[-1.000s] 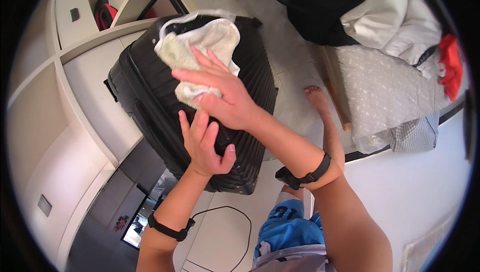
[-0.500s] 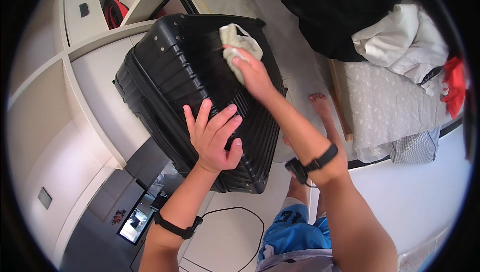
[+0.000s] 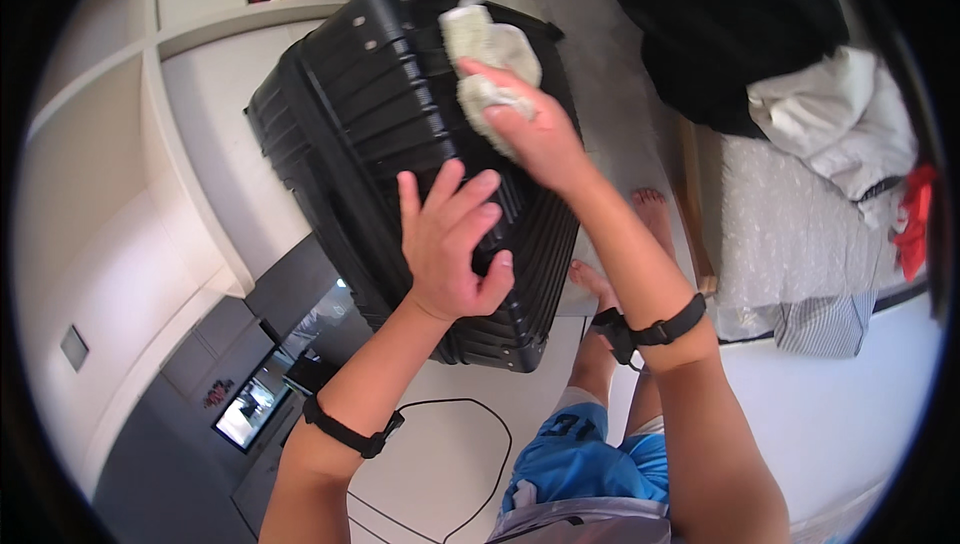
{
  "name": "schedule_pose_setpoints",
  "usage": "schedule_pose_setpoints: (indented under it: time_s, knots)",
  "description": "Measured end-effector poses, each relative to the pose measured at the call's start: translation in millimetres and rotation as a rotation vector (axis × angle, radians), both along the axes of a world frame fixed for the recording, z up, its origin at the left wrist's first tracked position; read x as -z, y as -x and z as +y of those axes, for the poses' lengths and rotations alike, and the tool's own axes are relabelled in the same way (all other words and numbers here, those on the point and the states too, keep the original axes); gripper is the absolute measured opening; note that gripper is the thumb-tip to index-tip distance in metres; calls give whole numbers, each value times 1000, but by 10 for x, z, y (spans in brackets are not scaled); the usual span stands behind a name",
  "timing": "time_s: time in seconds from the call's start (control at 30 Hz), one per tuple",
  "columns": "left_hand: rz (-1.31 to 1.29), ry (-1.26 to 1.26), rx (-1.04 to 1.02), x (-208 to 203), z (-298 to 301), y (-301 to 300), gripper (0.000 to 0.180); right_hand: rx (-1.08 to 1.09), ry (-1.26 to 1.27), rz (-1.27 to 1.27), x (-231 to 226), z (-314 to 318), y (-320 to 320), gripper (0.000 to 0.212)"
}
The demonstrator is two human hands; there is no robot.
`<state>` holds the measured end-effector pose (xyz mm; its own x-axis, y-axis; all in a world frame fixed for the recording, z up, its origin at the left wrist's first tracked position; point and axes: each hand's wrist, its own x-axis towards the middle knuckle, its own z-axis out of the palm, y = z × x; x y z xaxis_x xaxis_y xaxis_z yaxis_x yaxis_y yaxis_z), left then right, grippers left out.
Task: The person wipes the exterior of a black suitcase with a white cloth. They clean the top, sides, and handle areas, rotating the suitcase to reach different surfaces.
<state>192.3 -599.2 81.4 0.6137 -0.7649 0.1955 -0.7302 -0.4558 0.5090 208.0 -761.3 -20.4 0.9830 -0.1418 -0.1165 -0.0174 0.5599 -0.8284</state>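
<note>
A large black ribbed suitcase stands in front of me, its corners set with small rivets. My left hand lies with spread fingers on its near edge and holds nothing. In my right hand is a crumpled off-white cloth, pressed against the suitcase's upper face toward the far end. Part of the cloth is bunched under my fingers and thumb, and the rest spreads beyond them.
White shelving runs along the left. On the right, a patterned mattress carries black clothing, a white garment and a red cloth. A thin black cable loops over the floor near my legs.
The view has shifted, so the surroundings sit differently in the picture. My right hand still grips the cloth on the suitcase, and the cloth is spread a little differently. My left hand stays on the edge.
</note>
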Motion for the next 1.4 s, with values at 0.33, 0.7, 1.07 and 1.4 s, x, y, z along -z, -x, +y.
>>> schedule_pose_setpoints:
  time_s: [0.33, 0.7, 1.07, 1.4]
  knots:
    - [-44, 35, -83, -65, -61, 68, 19, -245, 1139, -540, -943, -39, -203, 31]
    - [72, -85, -198, -246, -103, 451, 25, 23, 1772, -524, -1101, 173, -933, 38]
    - [69, -181, -217, -126, -50, 524, 57, 182, -102, 120, -154, 332, 377, 67]
    - [30, -228, -172, -84, 38, 594, 44, 147, 4, 598, 1730, 663, 963, 72]
